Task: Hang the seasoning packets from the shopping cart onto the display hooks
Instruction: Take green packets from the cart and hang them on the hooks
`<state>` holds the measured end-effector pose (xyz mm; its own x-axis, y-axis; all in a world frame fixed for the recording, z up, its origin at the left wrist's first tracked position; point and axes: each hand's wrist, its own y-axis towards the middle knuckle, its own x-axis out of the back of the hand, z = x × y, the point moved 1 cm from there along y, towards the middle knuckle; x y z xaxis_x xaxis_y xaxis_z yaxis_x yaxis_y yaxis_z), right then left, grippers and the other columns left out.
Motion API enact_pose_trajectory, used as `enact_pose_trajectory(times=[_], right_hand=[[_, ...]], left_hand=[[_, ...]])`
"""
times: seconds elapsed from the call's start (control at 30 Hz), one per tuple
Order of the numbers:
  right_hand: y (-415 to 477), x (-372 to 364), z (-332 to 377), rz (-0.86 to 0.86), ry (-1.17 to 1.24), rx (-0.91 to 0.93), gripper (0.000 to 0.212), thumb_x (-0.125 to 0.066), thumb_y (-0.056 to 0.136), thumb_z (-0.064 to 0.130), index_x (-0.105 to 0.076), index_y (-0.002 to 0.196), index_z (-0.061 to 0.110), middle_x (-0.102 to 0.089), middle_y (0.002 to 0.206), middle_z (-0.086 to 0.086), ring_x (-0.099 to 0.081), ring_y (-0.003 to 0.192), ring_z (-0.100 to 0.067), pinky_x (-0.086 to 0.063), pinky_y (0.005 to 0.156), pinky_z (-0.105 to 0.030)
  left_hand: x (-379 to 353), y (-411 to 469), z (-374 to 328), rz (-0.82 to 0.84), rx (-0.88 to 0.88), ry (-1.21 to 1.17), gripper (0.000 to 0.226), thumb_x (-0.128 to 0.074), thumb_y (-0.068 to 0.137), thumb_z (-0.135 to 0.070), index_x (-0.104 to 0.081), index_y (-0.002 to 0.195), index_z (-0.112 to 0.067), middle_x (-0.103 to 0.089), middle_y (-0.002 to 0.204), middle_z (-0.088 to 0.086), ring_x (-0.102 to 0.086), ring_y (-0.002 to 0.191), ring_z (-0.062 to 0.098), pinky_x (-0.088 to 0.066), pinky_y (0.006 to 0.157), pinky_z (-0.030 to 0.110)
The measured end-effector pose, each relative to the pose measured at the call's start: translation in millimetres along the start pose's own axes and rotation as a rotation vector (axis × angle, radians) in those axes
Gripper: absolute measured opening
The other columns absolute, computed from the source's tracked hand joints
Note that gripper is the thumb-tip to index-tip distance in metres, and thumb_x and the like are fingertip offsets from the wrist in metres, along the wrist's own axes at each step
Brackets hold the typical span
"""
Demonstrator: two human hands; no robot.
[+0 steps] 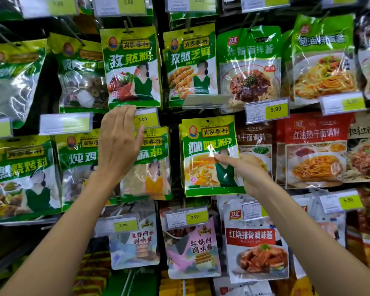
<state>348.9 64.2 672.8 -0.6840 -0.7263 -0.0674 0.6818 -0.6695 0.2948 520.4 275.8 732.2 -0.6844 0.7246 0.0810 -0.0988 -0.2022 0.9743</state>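
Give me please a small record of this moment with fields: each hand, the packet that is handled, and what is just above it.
left hand: open, fingers straight, raised to the lower edge of the cumin powder packet, partly covering the 3.00 price tag
right hand: pinches the curry powder packet at its right side, thumb on the front
curry powder packet: green and yellow, upright, middle row; whether it is on a hook cannot be told
above it: clear tag holder, tipped up
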Motion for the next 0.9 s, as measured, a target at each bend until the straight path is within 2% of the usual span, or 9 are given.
enact_pose_trajectory(times=[0.23,0.33,0.4,0.5,0.63,0.7,0.77,0.83,0.9], right_hand=[[-1,-3,-4,0.030,0.002,-0.008,0.041,-0.075,0.082,0.030,-0.062,0.108,0.000,-0.069,0.100,-0.009,-0.060,0.093,-0.014,-0.042,0.068,-0.024],[0,-1,1,0.023,0.027,-0.013,0.023,-0.074,0.082,0.028,-0.062,0.084,0.009,-0.067,0.068,0.007,-0.052,0.072,-0.002,-0.035,0.061,-0.019],[-1,2,4,0.012,0.039,-0.005,0.024,-0.075,0.082,0.027,-0.058,0.073,0.013,-0.061,0.053,0.013,-0.046,0.068,0.001,-0.032,0.060,-0.022],[-2,2,8,0.006,0.018,-0.046,0.026,-0.076,0.081,0.027,-0.054,0.078,0.013,-0.055,0.072,0.008,-0.039,0.070,0.000,-0.032,0.077,-0.029],[4,-2,6,0.031,-0.035,-0.020,0.023,-0.075,0.083,0.026,-0.059,0.083,0.009,-0.061,0.078,0.002,-0.054,0.080,-0.010,-0.040,0.067,-0.025],[7,-6,2,-0.016,-0.093,0.062,0.030,-0.072,0.085,0.025,-0.064,0.099,0.000,-0.069,0.092,-0.011,-0.062,0.099,-0.026,-0.048,0.078,-0.034],[9,-9,-2,-0.073,-0.186,0.150,0.034,-0.070,0.088,0.023,-0.064,0.105,-0.007,-0.068,0.100,-0.022,-0.062,0.101,-0.034,-0.050,0.088,-0.047],[14,-10,-8,-0.112,-0.274,0.232,0.020,-0.069,0.088,0.024,-0.066,0.087,0.005,-0.065,0.077,-0.010,-0.061,0.075,-0.026,-0.049,0.066,-0.037],[13,-8,-13,-0.154,-0.340,0.276,0.027,-0.072,0.086,0.029,-0.056,0.067,0.019,-0.047,0.058,0.007,-0.044,0.055,-0.012,-0.032,0.052,-0.024]], left_hand=[[-1,-1,1,-0.011,-0.004,0.001,0.043,-0.045,0.099,-0.025,-0.047,0.128,0.007,-0.056,0.120,0.026,-0.051,0.113,0.040,-0.036,0.103,0.047],[-1,0,1,-0.011,-0.010,0.000,0.043,-0.045,0.099,-0.026,-0.048,0.127,0.007,-0.056,0.120,0.026,-0.051,0.114,0.040,-0.035,0.103,0.047],[-1,0,1,-0.012,-0.011,-0.003,0.043,-0.045,0.099,-0.026,-0.048,0.127,0.007,-0.056,0.120,0.025,-0.051,0.114,0.040,-0.035,0.103,0.046],[-1,-1,1,-0.009,-0.009,-0.006,0.043,-0.044,0.100,-0.026,-0.048,0.128,0.007,-0.056,0.121,0.025,-0.051,0.114,0.040,-0.036,0.103,0.047],[-1,-1,1,-0.010,-0.009,-0.010,0.043,-0.045,0.099,-0.026,-0.048,0.128,0.006,-0.056,0.121,0.025,-0.051,0.114,0.040,-0.036,0.103,0.047],[-1,-1,2,-0.005,-0.007,-0.010,0.043,-0.045,0.099,-0.026,-0.047,0.128,0.006,-0.056,0.121,0.025,-0.051,0.114,0.040,-0.036,0.103,0.047],[-1,-1,2,-0.001,-0.008,-0.008,0.043,-0.046,0.100,-0.026,-0.048,0.128,0.006,-0.055,0.121,0.026,-0.051,0.114,0.040,-0.036,0.103,0.047],[-1,-1,2,0.003,-0.008,-0.004,0.043,-0.045,0.100,-0.026,-0.048,0.128,0.006,-0.056,0.121,0.026,-0.051,0.114,0.040,-0.036,0.103,0.047],[0,-1,3,0.006,-0.007,-0.001,0.043,-0.044,0.100,-0.027,-0.048,0.129,0.006,-0.056,0.121,0.025,-0.051,0.115,0.040,-0.036,0.103,0.047]])
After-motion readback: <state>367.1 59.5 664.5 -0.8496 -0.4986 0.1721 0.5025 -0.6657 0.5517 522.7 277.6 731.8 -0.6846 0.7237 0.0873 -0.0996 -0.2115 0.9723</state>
